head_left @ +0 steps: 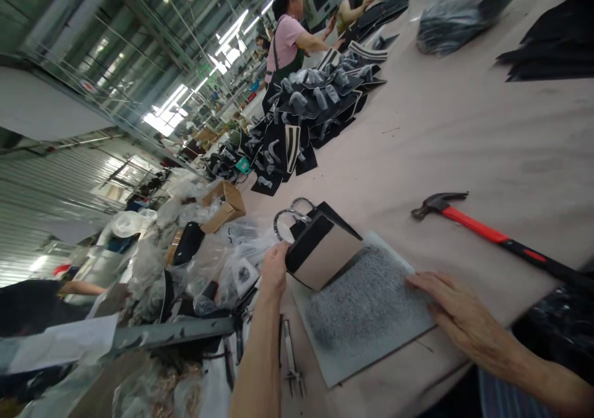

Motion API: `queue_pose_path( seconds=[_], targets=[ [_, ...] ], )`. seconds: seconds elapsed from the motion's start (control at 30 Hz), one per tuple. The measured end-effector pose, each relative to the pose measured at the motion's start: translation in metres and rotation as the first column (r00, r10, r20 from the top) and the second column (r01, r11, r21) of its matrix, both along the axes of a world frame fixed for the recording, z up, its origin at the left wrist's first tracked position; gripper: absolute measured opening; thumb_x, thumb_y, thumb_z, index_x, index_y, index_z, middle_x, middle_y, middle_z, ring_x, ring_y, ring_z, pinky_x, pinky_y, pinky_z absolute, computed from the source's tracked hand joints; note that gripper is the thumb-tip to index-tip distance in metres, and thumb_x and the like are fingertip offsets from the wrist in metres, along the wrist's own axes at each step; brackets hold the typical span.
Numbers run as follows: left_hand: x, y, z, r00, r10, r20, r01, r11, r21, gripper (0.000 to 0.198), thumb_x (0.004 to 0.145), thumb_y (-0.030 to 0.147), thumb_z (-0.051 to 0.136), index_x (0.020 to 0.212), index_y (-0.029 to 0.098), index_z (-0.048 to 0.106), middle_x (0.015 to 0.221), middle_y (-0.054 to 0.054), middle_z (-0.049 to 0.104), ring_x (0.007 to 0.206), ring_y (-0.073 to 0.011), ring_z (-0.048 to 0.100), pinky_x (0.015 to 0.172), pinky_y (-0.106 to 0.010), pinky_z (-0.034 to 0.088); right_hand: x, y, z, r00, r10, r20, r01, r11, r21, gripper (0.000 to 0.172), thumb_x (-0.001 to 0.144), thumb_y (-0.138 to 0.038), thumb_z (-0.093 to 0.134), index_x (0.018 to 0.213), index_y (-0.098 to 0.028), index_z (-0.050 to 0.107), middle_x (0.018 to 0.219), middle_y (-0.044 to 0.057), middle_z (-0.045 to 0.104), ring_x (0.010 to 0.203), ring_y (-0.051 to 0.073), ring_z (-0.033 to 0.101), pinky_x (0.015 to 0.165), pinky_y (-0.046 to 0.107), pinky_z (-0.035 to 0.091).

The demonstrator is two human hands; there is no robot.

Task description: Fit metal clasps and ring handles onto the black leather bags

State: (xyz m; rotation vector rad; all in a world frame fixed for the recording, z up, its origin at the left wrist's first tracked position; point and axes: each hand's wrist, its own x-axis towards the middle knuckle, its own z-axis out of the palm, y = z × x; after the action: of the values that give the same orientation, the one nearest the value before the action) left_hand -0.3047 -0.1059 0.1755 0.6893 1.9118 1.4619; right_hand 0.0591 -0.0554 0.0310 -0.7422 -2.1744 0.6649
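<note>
- Left hand pinches the black flap at the desk edge, lower middle.
- Right hand lies flat, fingers spread, on the grey pad.
- Hammer lies right; bare desk beyond.

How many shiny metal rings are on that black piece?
2: both silver metal rings sit at the top of the black fabric piece the left hand holds, one nearer, one behind; more may be hidden.

A pale table bears a hammer and grey pad.
</note>
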Motion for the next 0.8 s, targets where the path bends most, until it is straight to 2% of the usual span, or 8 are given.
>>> queue_pose_path(
  seconds=[0.13,0.2,0.43,0.6,0.8],
  targets=[
    [-0.012,0.022,-0.002,0.991,-0.022,0.131,0.030,0.998,-0.062,0.045,0.061,0.056,0.082,0.070,0.013,0.071,0.057,0.000,0.067,0.056,-0.0132,0.058,0.059,-0.025,0.045,0.000,0.000,-0.004,0.999,-0.039,-0.002,0.039,0.999,0.032,0.045,0.093,-0.017,0.042,0.134,-0.027,0.056,0.124,0.006,0.066,0.119,0.027,0.059,0.098,0.048,0.053],
    [-0.017,0.030,-0.005,0.986,-0.031,0.166,0.044,0.996,-0.073,0.046,0.058,0.057,0.084,0.069,0.013,0.072,0.058,-0.002,0.069,0.056,-0.0142,0.060,0.059,-0.026,0.046,0.001,-0.001,-0.007,0.999,-0.049,0.013,0.049,0.998,0.037,0.044,0.094,-0.019,0.042,0.135,-0.027,0.056,0.126,0.006,0.066,0.120,0.028,0.060,0.102,0.049,0.052],
    [-0.027,0.035,-0.015,0.970,-0.058,0.237,0.080,0.993,-0.087,0.051,0.058,0.061,0.085,0.072,0.013,0.074,0.061,-0.004,0.072,0.056,-0.0155,0.062,0.060,-0.027,0.049,0.005,-0.001,-0.015,0.997,-0.047,0.057,0.042,0.995,0.093,0.043,0.099,-0.023,0.041,0.141,-0.028,0.051,0.130,0.004,0.065,0.126,0.025,0.057,0.105,0.046,0.051],
    [-0.028,0.035,-0.016,0.953,-0.078,0.292,0.109,0.990,-0.090,0.056,0.056,0.064,0.085,0.075,0.012,0.074,0.064,-0.005,0.073,0.060,-0.0169,0.064,0.063,-0.028,0.050,0.005,0.000,-0.014,0.997,-0.013,0.081,0.003,0.993,0.121,0.043,0.099,-0.022,0.042,0.141,-0.026,0.049,0.130,0.005,0.064,0.128,0.024,0.055,0.105,0.043,0.049],
    [-0.029,0.039,-0.017,0.954,-0.086,0.288,0.111,0.991,-0.072,0.052,0.059,0.062,0.085,0.072,0.013,0.073,0.063,-0.005,0.072,0.062,-0.0169,0.064,0.059,-0.027,0.046,0.006,0.001,-0.016,0.996,0.016,0.090,-0.026,0.994,0.110,0.045,0.099,-0.022,0.042,0.143,-0.026,0.047,0.132,0.004,0.063,0.130,0.022,0.053,0.105,0.037,0.049]
  ],
)
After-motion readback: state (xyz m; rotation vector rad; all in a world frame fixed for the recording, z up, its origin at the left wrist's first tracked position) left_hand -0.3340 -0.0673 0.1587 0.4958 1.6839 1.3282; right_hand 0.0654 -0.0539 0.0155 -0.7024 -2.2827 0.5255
